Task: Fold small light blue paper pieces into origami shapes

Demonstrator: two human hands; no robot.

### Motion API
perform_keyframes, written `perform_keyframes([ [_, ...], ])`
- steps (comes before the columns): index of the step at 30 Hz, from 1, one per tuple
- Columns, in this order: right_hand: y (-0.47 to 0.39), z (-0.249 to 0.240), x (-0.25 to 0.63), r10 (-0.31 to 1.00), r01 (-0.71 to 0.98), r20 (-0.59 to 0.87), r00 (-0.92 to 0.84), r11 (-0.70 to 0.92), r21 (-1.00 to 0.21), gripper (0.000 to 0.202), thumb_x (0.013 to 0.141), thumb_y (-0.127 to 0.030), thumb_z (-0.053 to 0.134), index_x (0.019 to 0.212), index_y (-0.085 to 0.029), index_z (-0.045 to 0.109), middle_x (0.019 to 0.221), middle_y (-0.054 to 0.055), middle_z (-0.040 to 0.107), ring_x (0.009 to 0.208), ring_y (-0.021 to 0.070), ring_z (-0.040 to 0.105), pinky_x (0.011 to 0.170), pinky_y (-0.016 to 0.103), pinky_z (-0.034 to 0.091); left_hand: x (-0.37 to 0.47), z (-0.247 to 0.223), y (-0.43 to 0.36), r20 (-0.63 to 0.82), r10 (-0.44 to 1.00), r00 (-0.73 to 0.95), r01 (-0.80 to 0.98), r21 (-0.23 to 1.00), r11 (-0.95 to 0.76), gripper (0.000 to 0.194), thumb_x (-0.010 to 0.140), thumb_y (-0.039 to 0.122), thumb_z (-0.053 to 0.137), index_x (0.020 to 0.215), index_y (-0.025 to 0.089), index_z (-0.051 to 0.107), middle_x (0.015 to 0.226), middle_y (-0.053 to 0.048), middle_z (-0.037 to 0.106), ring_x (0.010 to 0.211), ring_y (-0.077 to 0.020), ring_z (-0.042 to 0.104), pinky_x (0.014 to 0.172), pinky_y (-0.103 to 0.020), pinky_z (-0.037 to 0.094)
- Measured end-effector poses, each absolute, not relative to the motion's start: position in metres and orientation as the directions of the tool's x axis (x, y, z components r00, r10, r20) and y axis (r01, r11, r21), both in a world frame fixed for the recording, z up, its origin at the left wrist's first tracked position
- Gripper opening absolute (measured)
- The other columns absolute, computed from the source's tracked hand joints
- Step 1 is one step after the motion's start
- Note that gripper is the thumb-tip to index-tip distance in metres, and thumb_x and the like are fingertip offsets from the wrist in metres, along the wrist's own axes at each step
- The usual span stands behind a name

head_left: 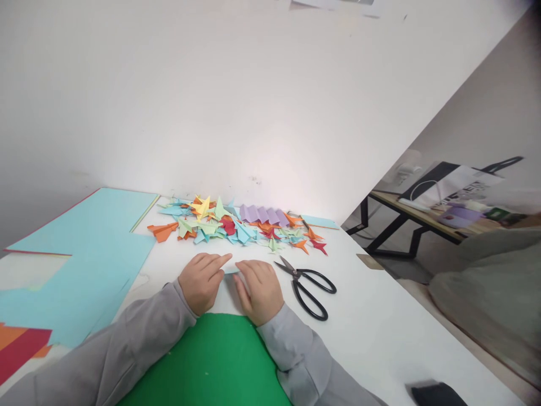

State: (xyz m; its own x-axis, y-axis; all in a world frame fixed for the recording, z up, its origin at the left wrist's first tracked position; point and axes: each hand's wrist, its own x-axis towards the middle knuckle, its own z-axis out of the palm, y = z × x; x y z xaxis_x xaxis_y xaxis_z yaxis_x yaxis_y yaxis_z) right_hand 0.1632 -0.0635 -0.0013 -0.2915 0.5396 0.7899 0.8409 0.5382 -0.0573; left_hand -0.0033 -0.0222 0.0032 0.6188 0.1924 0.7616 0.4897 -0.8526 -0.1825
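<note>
A small piece of light blue paper (230, 270) is held between my two hands, just above the white table. My left hand (203, 281) pinches its left end, with the index finger stretched out over it. At the other end, the fingers and thumb of my right hand (261, 287) close on the paper, hiding part of it. To the right of my right hand lie black-handled scissors (302, 279), their blades slightly apart. Beyond my hands spreads a heap of small folded paper planes (228, 225) in several colours, with a pleated purple paper (264, 215) among them.
Large light blue sheets (105, 225) cover the left of the white table (359, 316). Red paper (25, 349) and orange strips lie at the lower left. A black object (437, 393) sits near the front right edge. A wall rises behind; another table (406, 210) stands at right.
</note>
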Motion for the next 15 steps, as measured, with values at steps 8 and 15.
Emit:
perform_keyframes([
  [8, -0.0612, -0.0078, 0.1601, 0.495, 0.79, 0.79, -0.363, 0.613, -0.021, 0.012, 0.08, -0.009, 0.047, 0.084, -0.015, 0.057, 0.08, 0.006, 0.065, 0.078, 0.0179, 0.054, 0.068, 0.032, 0.038, -0.0006, 0.0035, -0.0227, 0.775, 0.172, 0.607, 0.454, -0.161, -0.876, 0.017, 0.076, 0.006, 0.043, 0.078, 0.014, 0.059, 0.108, -0.01, 0.062, 0.089, -0.0202, 0.056, 0.072, -0.035, 0.043],
  [15, -0.0602, -0.0068, 0.1632, 0.53, 0.846, 0.82, -0.214, 0.52, -0.116, 0.011, 0.08, -0.009, 0.048, 0.078, -0.016, 0.056, 0.073, 0.005, 0.064, 0.07, 0.0168, 0.053, 0.062, 0.03, 0.036, -0.0065, 0.0053, -0.0168, 0.813, 0.225, 0.537, 0.545, -0.131, -0.828, 0.016, 0.075, 0.006, 0.045, 0.076, 0.014, 0.057, 0.106, -0.011, 0.063, 0.086, -0.0211, 0.057, 0.07, -0.035, 0.043],
])
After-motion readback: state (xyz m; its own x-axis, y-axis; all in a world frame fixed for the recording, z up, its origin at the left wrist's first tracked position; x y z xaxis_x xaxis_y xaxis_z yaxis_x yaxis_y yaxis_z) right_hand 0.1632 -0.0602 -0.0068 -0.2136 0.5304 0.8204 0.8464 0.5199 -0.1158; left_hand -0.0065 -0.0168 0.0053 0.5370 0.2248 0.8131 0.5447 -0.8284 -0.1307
